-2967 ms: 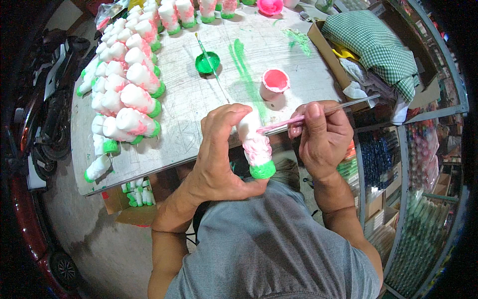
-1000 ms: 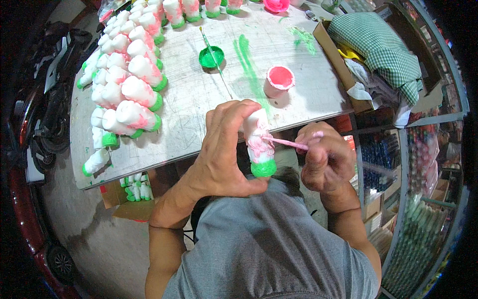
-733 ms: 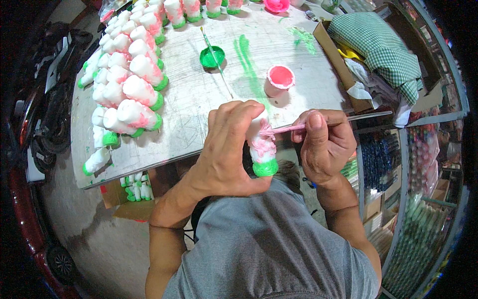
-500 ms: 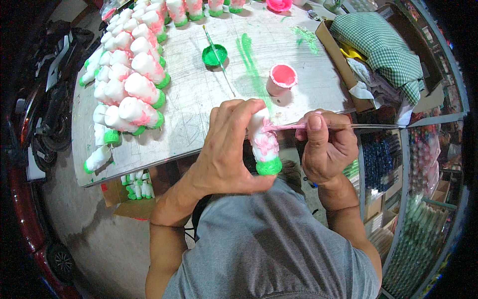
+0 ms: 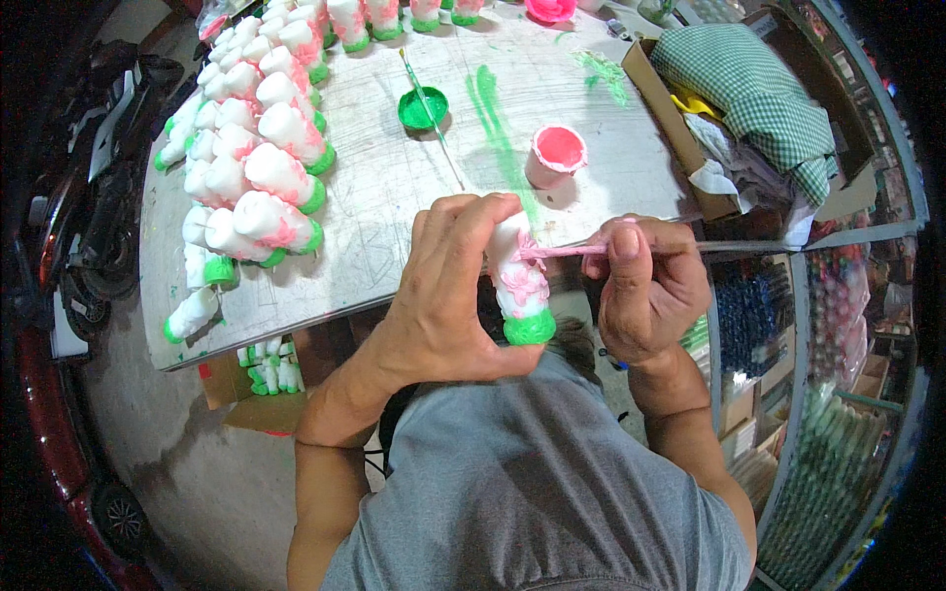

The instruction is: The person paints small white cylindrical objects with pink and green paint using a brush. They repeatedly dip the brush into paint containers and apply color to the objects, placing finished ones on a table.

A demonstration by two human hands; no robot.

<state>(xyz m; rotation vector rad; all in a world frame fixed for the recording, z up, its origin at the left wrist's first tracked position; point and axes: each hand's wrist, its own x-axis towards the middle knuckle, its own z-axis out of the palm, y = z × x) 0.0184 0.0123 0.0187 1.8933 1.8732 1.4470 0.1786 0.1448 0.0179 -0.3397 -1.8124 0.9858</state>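
Note:
Between the thumb and fingers of my left hand (image 5: pixel 443 286) is a white candle-like cylinder (image 5: pixel 510 236), gripped at its two ends. It has pink raised decoration on its side and a green band at the end nearest me. My right hand (image 5: pixel 650 286) pinches a thin paintbrush (image 5: pixel 562 251), whose pink tip touches the cylinder's decorated side. Just beyond my hands, a small cup of pink paint (image 5: pixel 558 158) stands on the table. Left of it is a shallow dish of green paint (image 5: pixel 424 108), with another brush (image 5: pixel 438 133) lying across it.
Rows of similar white, pink and green cylinders (image 5: pixel 236 158) fill the left of the white worktable (image 5: pixel 384 227). An open carton (image 5: pixel 680 148) with checked cloth (image 5: pixel 759 94) sits at the right. Below the left edge is a box of green-and-white pieces (image 5: pixel 271 369); shelves (image 5: pixel 788 394) stand at right.
Both hands hold almost the same place. The brush tip has shifted very slightly against the pink decoration, and its handle is angled a little differently.

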